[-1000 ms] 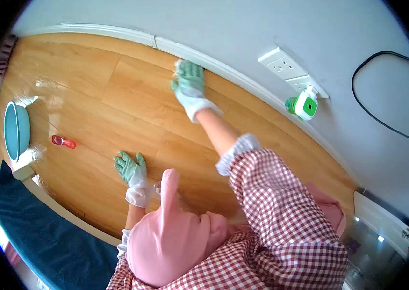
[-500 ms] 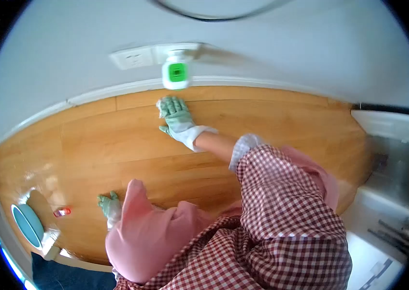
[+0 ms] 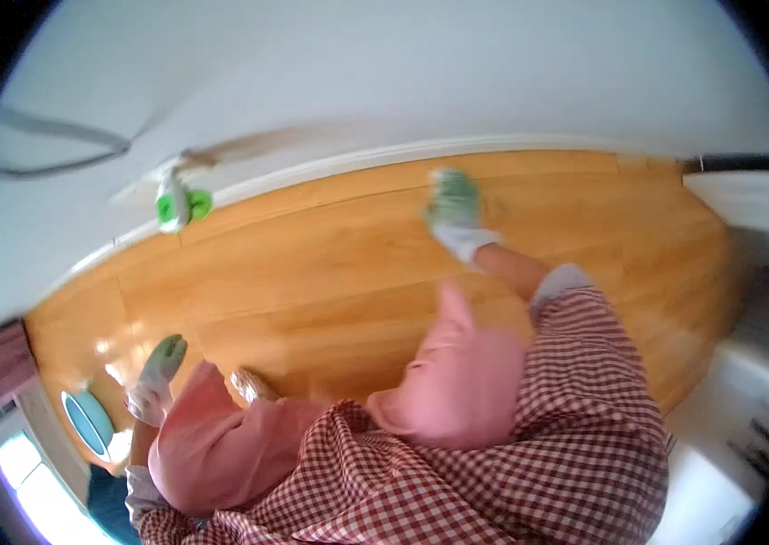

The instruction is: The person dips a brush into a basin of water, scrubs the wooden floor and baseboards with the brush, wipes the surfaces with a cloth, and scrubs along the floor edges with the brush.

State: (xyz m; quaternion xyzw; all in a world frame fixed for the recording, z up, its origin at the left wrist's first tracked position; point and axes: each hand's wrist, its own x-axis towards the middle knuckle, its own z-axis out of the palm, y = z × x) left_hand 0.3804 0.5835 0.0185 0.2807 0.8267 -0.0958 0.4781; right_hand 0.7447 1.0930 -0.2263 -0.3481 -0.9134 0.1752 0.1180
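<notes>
My right hand (image 3: pixel 455 207), in a green and white glove, reaches out low over the wooden floor (image 3: pixel 339 250) near the skirting board. It is smeared by motion. A bit of white cloth (image 3: pixel 443 173) shows at its fingertips, mostly hidden beneath the palm. My left hand (image 3: pixel 163 363), gloved alike, is at the lower left beside my pink-clad knee. Its fingers are stretched out, with nothing visible in them.
A white and green plug-in device (image 3: pixel 172 205) sticks out from the wall socket at upper left. A blue basin (image 3: pixel 87 424) stands on the floor at lower left. White furniture (image 3: pixel 748 195) borders the right side. A cable hangs on the wall.
My right hand has swept right along the skirting board with the cloth. My left hand has shifted, its forearm now showing. The view has turned right, and the small red item is out of sight.
</notes>
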